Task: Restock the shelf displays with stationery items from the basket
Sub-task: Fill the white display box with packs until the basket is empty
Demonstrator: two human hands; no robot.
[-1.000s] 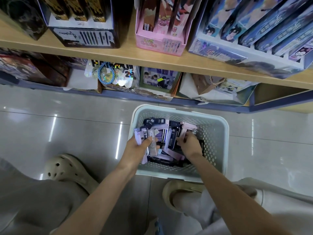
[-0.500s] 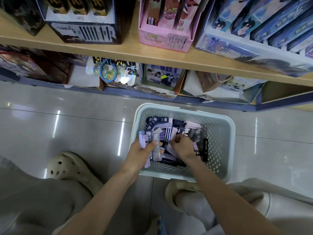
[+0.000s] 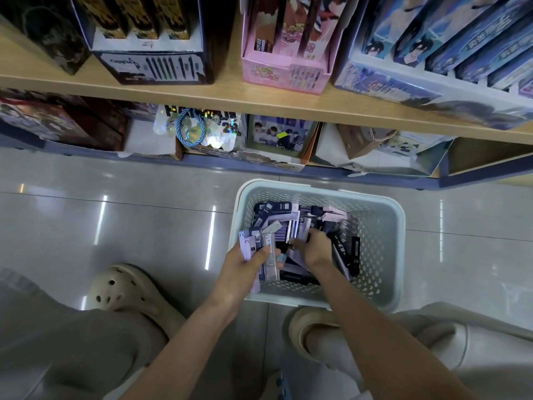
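Person's left hand (image 3: 245, 264) clamps a packet bundle (image 3: 269, 252) at the basket (image 3: 400, 241) left wall; right hand (image 3: 315, 246) in the pile (image 3: 288, 223), grip indeterminate.

Digits "22" on holographic pack (image 3: 215, 131), other print unreadable

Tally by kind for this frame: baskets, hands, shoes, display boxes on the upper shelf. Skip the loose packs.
Baskets: 1, the basket
Hands: 2, the left hand gripping packs, and the right hand
Shoes: 2, the left shoe and the right shoe
Display boxes: 4, the dark box, black box, pink box and blue box
Total: 9
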